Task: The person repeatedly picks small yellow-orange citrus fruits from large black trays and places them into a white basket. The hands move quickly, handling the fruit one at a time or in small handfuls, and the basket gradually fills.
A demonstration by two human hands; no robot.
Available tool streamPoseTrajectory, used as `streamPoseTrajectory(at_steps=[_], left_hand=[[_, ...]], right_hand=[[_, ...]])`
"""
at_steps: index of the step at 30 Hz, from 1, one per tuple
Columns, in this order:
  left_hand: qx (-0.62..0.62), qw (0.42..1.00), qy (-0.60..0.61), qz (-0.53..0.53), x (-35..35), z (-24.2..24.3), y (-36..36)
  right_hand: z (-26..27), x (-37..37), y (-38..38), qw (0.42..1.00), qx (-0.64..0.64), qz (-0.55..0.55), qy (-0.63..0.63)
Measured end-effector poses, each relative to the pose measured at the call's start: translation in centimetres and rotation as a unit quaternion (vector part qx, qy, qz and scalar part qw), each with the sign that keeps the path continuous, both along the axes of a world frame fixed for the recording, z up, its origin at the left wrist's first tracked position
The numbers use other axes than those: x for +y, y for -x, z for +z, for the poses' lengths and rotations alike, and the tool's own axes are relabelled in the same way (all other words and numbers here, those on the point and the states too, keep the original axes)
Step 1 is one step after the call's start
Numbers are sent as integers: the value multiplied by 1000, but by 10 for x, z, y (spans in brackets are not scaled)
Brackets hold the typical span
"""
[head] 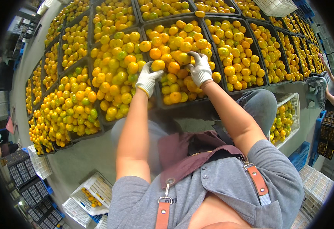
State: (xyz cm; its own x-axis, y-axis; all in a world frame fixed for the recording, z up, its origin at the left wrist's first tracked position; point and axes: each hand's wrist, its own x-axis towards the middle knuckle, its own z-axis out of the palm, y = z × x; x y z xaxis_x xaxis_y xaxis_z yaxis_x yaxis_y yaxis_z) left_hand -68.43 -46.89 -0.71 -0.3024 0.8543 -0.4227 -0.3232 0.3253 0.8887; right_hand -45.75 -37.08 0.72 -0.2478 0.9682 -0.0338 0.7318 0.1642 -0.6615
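Observation:
White knit gloves with grey fingertips cover both my hands. My left hand (149,78) grips an orange-yellow citrus fruit (157,65) between thumb and fingers, above the shared edge of two black crates. Just to its right, my right hand (200,68) has its thumb and fingers around a yellow citrus fruit (183,58). Beneath both hands is a black plastic crate (210,37) heaped with small citrus fruits, orange to yellow-green. An orange fruit (173,67) lies on the heap between my hands. On the left, a neighbouring crate's fruit (114,77) is piled up to the rim.
More fruit-filled black crates (266,77) stand side by side in rows ahead and to both sides. A white plastic crate (294,114) of fruit sits by my right knee. White crates (91,190) lie behind on the left. Another person (330,88) is at the far right.

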Motion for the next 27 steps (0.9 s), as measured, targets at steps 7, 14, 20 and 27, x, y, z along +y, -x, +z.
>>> streamPoseTrajectory(at_steps=[7,14,20,27], left_hand=[[-445,893,-14,60,-2,36,-18],[-546,810,-175,124,-2,47,30],[-399,841,-189,312,9,62,45],[-462,818,-132,317,5,60,43]], right_hand=[[29,-45,32,937,160,283,-124],[18,-7,32,973,111,114,-169],[-68,-22,67,828,-246,401,-306],[-94,-22,114,895,-232,282,-256]])
